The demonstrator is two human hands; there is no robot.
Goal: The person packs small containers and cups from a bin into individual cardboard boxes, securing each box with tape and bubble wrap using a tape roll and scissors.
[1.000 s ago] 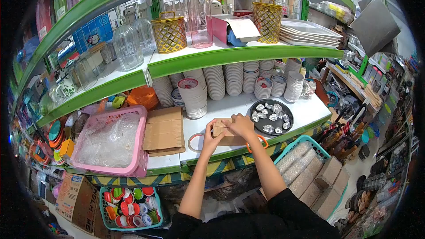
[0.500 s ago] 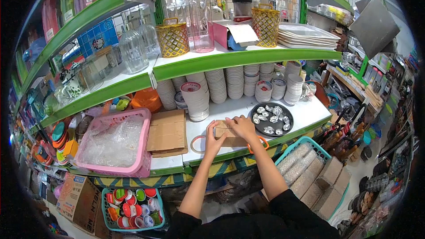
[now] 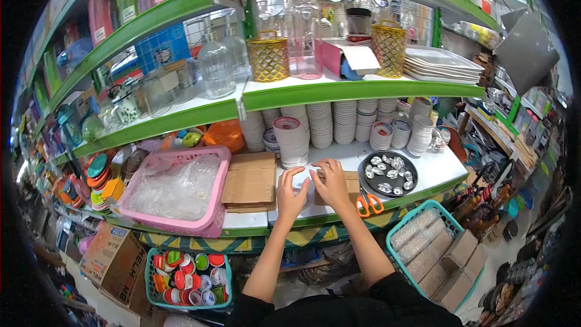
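Note:
My left hand [image 3: 290,198] is over the white shelf with its fingers curved and apart, nothing visible in its grasp. Facing it across a small gap, my right hand [image 3: 332,186] has its fingers spread in front of a small brown cardboard box [image 3: 351,183]. Whether the right fingers touch the box cannot be seen. Orange-handled scissors [image 3: 370,204] lie just right of the box, near the shelf's front edge. Part of a tape roll [image 3: 310,192] seems to show between my hands, mostly hidden. Beyond the scissors is a round black tray [image 3: 388,191] holding several foil-like silvery pieces [image 3: 392,174].
Flat cardboard pieces [image 3: 249,180] and a pink basket of clear plastic wrap [image 3: 224,203] are at left. Stacked white bowls [image 3: 292,145] line the back beneath a green-edged shelf [image 3: 363,89]. Below stand teal baskets of coloured lids [image 3: 150,284] and of wrapped packs and boxes [image 3: 394,253].
Both hands have come off their hold around the cardboard box and moved left, the left one farther from it. The scissors now show more fully. The view has shifted left.

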